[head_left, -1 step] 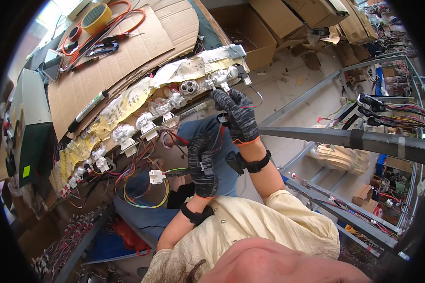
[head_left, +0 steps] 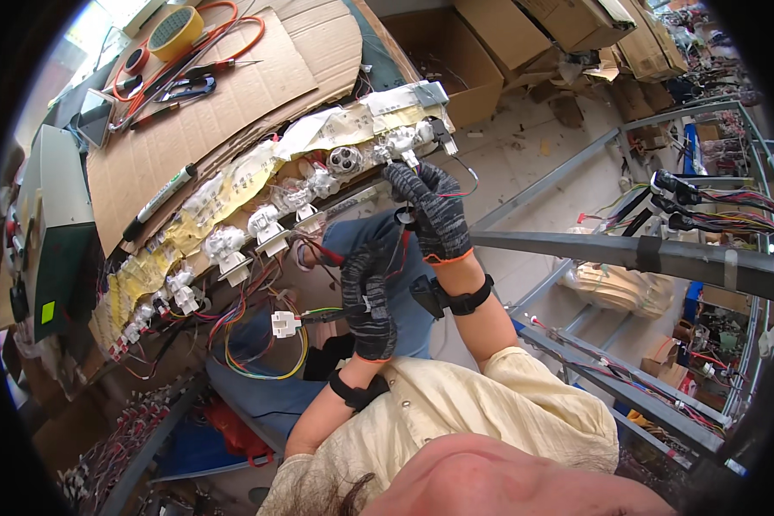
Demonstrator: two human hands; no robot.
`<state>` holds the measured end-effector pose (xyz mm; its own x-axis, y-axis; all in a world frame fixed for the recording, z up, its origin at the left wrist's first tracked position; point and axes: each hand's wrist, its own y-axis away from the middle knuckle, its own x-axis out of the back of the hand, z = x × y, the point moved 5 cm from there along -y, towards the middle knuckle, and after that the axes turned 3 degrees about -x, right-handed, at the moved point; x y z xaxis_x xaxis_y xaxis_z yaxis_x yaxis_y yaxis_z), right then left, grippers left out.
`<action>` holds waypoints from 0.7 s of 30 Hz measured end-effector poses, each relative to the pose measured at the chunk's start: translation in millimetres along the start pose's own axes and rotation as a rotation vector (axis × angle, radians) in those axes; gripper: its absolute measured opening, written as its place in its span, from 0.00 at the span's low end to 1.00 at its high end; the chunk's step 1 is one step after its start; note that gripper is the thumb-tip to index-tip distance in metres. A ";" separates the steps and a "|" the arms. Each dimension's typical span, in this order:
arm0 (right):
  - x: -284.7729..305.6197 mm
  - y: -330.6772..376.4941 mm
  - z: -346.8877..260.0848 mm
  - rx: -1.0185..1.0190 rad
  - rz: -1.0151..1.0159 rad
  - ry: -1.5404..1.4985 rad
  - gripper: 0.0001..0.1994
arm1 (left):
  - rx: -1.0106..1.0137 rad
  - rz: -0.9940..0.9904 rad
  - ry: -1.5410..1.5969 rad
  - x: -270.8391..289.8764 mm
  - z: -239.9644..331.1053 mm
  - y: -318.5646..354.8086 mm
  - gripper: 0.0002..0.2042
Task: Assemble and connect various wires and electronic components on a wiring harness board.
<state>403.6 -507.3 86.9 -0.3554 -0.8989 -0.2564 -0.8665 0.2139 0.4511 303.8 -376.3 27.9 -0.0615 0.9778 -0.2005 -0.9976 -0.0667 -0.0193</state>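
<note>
My left hand, in a dark grey knitted glove, is closed on a wire bundle. A white plug connector hangs at the bundle's left end, with yellow and green wires looping below it. My right hand, gloved alike, is closed at the right end of the wiring board, just under a white connector. Thin wires run into its fingers, which hide most of what they grip. A small dark round piece shows beneath that palm. Several white connector holders line the board's tape-covered edge.
A marker lies on cardboard beyond the board, with a yellow tape roll and tools farther left. An open carton stands behind. A grey metal bar crosses at right, near racks of hanging wires.
</note>
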 end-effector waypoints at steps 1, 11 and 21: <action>-0.2 0.1 -1.1 0.000 0.001 0.002 0.05 | -0.040 0.015 -0.113 1.4 3.0 -0.2 0.16; -1.9 -2.8 2.2 0.044 0.039 -0.019 0.05 | 0.018 0.174 -0.156 12.4 12.5 6.9 0.12; -6.4 -5.6 11.4 0.122 0.142 -0.091 0.04 | -0.220 0.048 -0.405 47.6 34.1 10.5 0.16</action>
<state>406.7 -498.4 76.3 -0.5028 -0.8190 -0.2764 -0.8392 0.3859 0.3832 289.2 -323.6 51.6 -0.1582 0.9687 0.1915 -0.9655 -0.1112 -0.2354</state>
